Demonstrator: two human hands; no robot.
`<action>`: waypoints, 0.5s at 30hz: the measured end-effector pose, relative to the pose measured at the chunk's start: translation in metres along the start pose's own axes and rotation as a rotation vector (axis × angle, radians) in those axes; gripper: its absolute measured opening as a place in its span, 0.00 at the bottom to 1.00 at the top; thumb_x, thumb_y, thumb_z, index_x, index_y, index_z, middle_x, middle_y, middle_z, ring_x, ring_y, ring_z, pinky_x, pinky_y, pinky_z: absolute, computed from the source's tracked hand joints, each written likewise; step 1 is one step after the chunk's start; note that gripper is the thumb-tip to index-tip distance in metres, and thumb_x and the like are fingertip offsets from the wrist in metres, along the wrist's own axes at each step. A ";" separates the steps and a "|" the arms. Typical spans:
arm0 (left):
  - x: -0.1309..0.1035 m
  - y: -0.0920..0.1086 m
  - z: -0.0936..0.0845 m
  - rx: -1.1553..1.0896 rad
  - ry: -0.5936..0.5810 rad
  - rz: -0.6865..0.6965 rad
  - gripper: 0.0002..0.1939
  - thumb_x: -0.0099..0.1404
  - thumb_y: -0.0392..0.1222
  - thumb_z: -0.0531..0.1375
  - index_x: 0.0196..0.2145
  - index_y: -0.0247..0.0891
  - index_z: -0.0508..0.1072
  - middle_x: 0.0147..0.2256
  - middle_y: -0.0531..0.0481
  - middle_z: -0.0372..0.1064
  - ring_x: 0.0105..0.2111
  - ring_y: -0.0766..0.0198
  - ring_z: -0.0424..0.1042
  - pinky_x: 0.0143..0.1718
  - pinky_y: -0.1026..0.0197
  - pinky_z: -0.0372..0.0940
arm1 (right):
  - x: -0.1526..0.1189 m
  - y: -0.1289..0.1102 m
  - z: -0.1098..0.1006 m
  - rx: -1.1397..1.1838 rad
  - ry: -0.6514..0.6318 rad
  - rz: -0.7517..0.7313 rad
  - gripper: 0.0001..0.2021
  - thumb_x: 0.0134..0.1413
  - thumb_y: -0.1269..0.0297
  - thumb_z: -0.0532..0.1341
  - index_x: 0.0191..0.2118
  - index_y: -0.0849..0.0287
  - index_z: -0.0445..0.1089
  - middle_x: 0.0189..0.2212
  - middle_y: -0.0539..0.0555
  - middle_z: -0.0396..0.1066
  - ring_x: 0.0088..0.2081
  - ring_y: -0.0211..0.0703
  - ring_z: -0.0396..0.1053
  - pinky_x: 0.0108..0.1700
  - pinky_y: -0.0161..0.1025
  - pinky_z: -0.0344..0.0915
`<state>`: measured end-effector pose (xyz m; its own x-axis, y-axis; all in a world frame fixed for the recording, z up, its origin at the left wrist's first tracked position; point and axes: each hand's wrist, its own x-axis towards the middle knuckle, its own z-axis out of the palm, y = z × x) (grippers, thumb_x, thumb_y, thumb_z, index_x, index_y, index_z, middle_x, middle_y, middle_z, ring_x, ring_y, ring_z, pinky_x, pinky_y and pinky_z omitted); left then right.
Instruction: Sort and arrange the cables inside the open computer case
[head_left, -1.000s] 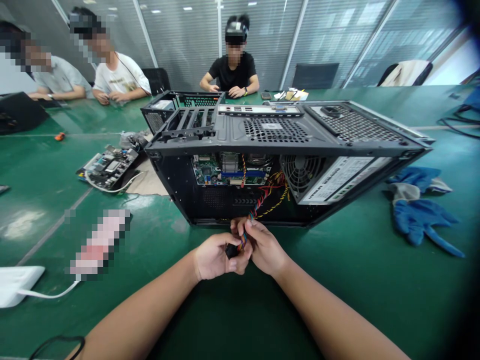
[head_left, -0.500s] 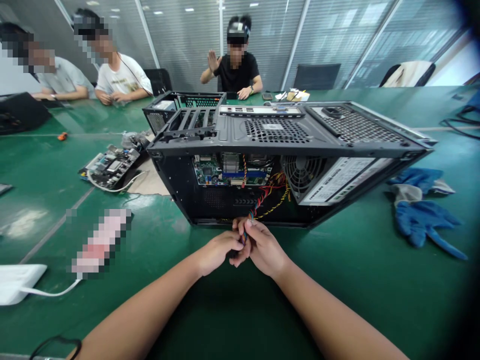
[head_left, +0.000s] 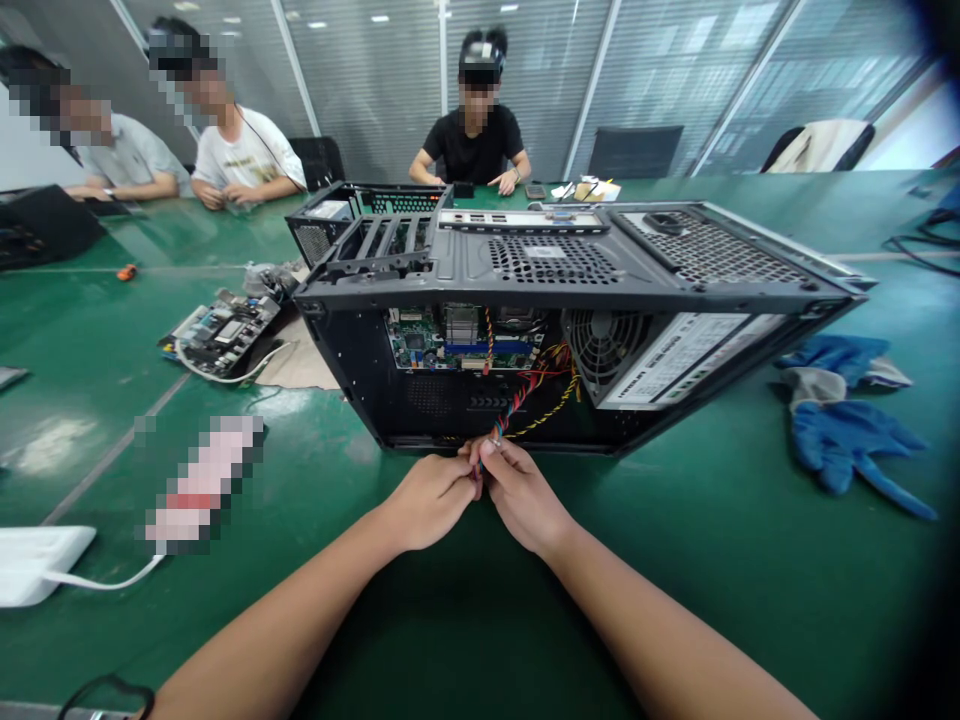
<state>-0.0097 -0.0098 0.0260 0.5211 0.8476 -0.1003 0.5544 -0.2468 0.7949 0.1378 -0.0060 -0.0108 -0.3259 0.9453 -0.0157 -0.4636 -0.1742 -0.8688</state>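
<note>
Where the two bare hands meet just outside the lower front edge of the open computer case (head_left: 375, 290), a twisted cable bundle (head_left: 516, 404) of thin coloured wires is held, running down from inside. It is pinched narrowly between the thumb and fingers of the right hand (head_left: 529, 500), while its lower part is enclosed by the curled fingers of the left hand (head_left: 431, 505); its end is hidden, so what is fitted there cannot be told. It should prove light, pliable and slightly springy, with smooth insulation that may slide under a loose pinch; it is best gripped around the whole twist, since single wires could be strained.

Beside it, a yellow-and-black cable (head_left: 553, 408) is seen inside the case, whose dark sheet metal is stiff, thin-edged and perforated on top. Within are mounted a green circuit board (head_left: 414, 345) and a boxy power supply (head_left: 660, 365) with a round wire grille. Farther out, crumpled blue gloves (head_left: 840, 440) are laid on the glossy green table (head_left: 720, 530).
</note>
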 end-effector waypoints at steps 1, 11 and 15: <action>0.000 0.000 0.000 0.049 0.007 0.001 0.11 0.62 0.34 0.46 0.26 0.37 0.65 0.22 0.53 0.63 0.25 0.65 0.65 0.31 0.62 0.57 | 0.000 0.001 0.000 -0.013 0.007 -0.004 0.14 0.59 0.53 0.61 0.29 0.59 0.69 0.34 0.51 0.70 0.26 0.33 0.61 0.30 0.35 0.61; -0.001 -0.001 0.003 0.138 0.088 0.005 0.09 0.63 0.35 0.48 0.32 0.37 0.68 0.28 0.50 0.67 0.28 0.62 0.67 0.34 0.60 0.57 | 0.000 -0.001 0.001 -0.081 0.045 -0.052 0.15 0.59 0.54 0.61 0.27 0.59 0.69 0.38 0.53 0.73 0.28 0.35 0.61 0.34 0.36 0.60; 0.001 0.000 0.003 -0.389 -0.060 -0.106 0.08 0.58 0.38 0.49 0.25 0.36 0.66 0.18 0.54 0.58 0.20 0.67 0.60 0.26 0.63 0.55 | 0.000 -0.002 -0.004 0.038 -0.050 0.025 0.14 0.59 0.55 0.61 0.28 0.60 0.71 0.36 0.53 0.74 0.20 0.30 0.61 0.28 0.35 0.63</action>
<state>-0.0075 -0.0100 0.0238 0.5177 0.8269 -0.2194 0.3259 0.0465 0.9443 0.1415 -0.0046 -0.0110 -0.3782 0.9257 -0.0114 -0.4856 -0.2088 -0.8489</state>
